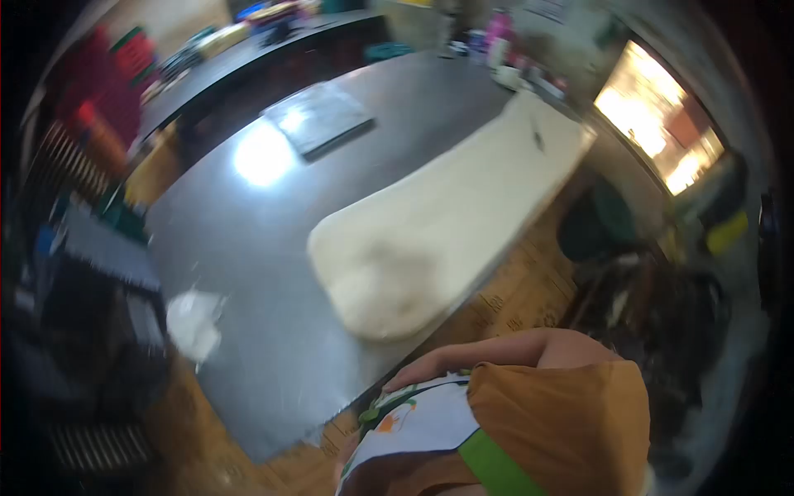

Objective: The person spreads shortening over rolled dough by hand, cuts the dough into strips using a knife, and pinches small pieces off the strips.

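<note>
A long sheet of pale dough (471, 198) lies across the metal table (273, 331), wide at its near end and reaching to the far right corner. My right hand (413, 370) rests against the front of my white and green apron (418, 422), beside the table's near edge. Its fingers look stretched out, slightly blurred, with nothing seen in them. The right arm is bent below a brown sleeve (571, 413). My left hand does not show; only a sliver of skin appears at the apron's left edge. A small dark mark lies on the dough's far end.
White flour (195, 324) is heaped at the table's left edge. A flat metal slab (318, 120) lies toward the back. Bottles (499, 37) stand at the far corner. A dark green bin (600, 219) is on the right, below a bright opening (653, 107). A shelf (248, 62) holds goods.
</note>
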Available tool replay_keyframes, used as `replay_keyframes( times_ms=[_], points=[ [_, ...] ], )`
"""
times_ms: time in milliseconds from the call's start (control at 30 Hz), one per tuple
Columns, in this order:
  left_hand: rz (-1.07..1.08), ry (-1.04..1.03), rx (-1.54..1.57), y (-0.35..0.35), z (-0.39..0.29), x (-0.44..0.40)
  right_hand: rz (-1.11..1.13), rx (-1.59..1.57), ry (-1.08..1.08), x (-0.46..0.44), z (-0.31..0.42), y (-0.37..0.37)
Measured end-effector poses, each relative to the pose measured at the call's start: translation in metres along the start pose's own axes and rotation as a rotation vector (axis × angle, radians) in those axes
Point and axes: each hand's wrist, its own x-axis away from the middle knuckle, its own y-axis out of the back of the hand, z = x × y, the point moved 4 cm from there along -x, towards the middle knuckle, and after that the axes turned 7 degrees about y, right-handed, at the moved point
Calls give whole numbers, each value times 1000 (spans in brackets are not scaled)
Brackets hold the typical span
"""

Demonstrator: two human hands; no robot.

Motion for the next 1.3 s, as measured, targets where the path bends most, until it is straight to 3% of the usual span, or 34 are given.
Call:
replay_keyframes(
  times_ms=[67, 100, 133, 200, 267, 367, 400, 500, 567, 700, 767, 833, 1000, 1100, 1167, 1233, 1300],
  points=[
    [8, 81, -118, 21, -72, 25, -62, -244, -51, -23, 1, -16],
    [69, 89, -99, -93, -49, -42, -109, -351, -191, 97, -23, 2],
    [72, 92, -129, -115, -67, -50, -149, -359, -210, 120, -27, 12],
    [-74, 104, -305, -91, -155, 12, -101, -246, -211, 92, -33, 25],
    [-160, 119, -393, -149, -206, 30, -85, -211, -251, 102, -54, 29],
    [-228, 49, -440, -218, -248, 17, -202, -84, -108, 115, -95, 52],
    [-260, 6, -461, -230, -254, 10, -206, -83, -104, 121, -94, 59],
    [-278, -37, -504, -236, -244, -12, -469, 352, 77, 123, -78, 88],
    [-309, -51, -495, -236, -233, -24, -550, 405, 99, 121, -65, 111],
    [-403, 41, -814, -234, -210, -19, -763, 536, 323, 94, -45, 145],
    [-366, -27, -954, -227, -210, -14, -720, 662, 269, 72, -29, 159],
    [-444, 148, -861, -223, -215, 10, -734, 574, 303, 50, -1, 155],
    [-553, 74, -815, -99, -105, 36, -562, 826, 342, -48, 47, 123],
    [-681, 223, -843, -50, -55, 65, -439, 904, 371, -134, 68, 113],
    [-1032, 154, -590, -21, -27, 93, -448, 940, 469, -201, 72, 127],
    [-1046, 179, -147, 18, 48, 101, -481, 934, 527, -267, 86, 148],
    [-1055, 227, -297, 74, 151, 105, -470, 951, 542, -332, 95, 182]
  ],
)
